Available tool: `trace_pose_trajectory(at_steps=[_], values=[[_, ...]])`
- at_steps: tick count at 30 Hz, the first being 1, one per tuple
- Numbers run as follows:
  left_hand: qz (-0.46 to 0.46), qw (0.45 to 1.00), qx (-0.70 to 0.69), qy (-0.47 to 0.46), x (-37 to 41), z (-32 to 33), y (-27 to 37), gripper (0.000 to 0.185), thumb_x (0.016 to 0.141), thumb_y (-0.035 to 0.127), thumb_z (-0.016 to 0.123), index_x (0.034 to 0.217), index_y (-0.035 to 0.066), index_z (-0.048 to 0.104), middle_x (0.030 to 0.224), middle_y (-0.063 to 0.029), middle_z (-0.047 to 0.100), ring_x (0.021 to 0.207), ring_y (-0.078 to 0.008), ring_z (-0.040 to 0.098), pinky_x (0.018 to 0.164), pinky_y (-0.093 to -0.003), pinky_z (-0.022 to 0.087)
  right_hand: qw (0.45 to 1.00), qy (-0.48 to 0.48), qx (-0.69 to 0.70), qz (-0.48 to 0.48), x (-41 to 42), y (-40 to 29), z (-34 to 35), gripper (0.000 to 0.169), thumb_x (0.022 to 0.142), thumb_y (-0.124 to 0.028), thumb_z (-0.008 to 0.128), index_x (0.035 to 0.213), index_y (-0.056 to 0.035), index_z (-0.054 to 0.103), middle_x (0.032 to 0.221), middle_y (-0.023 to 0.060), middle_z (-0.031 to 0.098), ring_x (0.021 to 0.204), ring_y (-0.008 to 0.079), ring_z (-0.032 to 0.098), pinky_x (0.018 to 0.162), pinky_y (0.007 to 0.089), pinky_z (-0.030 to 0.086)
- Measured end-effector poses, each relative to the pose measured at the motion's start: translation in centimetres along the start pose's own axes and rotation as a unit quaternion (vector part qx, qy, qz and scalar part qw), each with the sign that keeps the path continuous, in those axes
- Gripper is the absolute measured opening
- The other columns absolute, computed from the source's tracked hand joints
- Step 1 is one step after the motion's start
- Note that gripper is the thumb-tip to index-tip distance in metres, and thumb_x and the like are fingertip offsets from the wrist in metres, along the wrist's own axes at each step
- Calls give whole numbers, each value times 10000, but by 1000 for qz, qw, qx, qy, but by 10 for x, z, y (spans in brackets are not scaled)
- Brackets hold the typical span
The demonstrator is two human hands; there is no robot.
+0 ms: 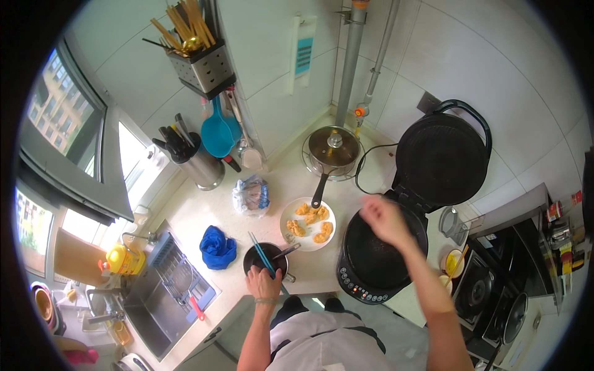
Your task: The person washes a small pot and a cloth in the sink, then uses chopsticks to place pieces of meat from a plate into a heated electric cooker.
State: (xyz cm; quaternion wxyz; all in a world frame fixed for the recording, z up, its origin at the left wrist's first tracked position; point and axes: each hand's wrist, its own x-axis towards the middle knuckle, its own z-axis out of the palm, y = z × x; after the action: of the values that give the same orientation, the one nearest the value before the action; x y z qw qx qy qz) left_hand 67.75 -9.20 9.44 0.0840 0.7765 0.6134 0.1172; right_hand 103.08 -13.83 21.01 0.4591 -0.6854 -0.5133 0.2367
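Note:
My left hand rests at the near rim of a small dark pot, by a pair of blue chopsticks; whether the fingers grip them I cannot tell. A utensil with a dark handle also leans in the pot. Blurred, my right hand is over the black round plate of an open electric griddle, its fingers partly curled; I see nothing in it for certain. The griddle's lid stands raised. Between the pot and the griddle, a white plate holds several pieces of golden fried food.
A lidded saucepan stands behind the plate, its handle reaching over the plate's edge. Left are a blue plastic bag, a clear bag, a knife block and the sink. Bowls and a stove lie right.

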Motion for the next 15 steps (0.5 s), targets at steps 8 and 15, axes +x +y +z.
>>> trace_pose_trajectory(at_steps=[8, 15], values=[[-2, 1000, -23, 9, -4, 5, -14, 220, 865, 230, 563, 817, 18, 600, 916, -151, 536, 850, -334, 534, 742, -441, 419, 945, -224, 137, 193, -68, 31, 195, 639, 851, -361, 671, 1320, -18, 406, 1003, 83, 595, 909, 153, 570, 796, 273, 467], [-107, 979, -173, 24, -14, -28, -22, 178, 951, 192, 453, 908, 27, 501, 887, -196, 545, 792, -409, 548, 627, -481, 427, 952, -241, -19, 188, -100, 57, 251, 268, 790, -216, 575, 901, 22, 633, 788, 189, 625, 693, 287, 614, 645, 376, 479]])
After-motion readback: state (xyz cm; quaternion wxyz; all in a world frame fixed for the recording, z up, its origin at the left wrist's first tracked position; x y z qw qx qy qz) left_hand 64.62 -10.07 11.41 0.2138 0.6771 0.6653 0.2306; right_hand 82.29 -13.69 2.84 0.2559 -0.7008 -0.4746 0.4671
